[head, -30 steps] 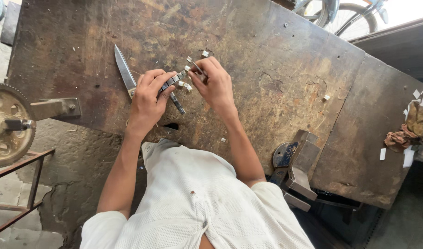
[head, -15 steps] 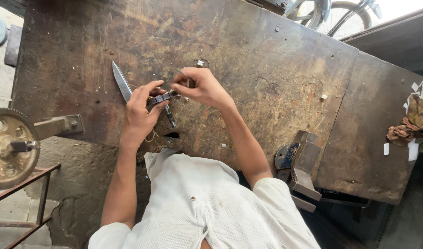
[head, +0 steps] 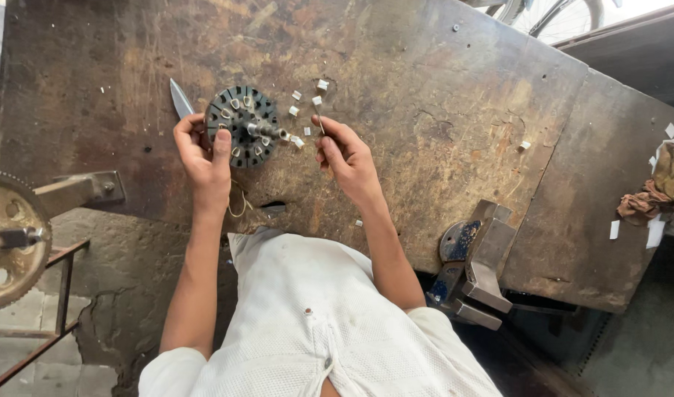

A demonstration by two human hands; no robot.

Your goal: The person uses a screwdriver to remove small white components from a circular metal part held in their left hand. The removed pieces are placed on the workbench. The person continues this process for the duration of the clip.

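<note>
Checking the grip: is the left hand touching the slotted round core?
Touching. The head view shows the left hand with its thumb pressed on the core rim.

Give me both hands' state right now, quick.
Left hand: closed on the round slotted metal core.
Right hand: fingers pinching a thin metal tool.

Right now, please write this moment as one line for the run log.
left hand: holds slotted round metal core | right hand: pinches thin tool | small pale pieces: scattered on workbench | knife: behind left hand
</note>
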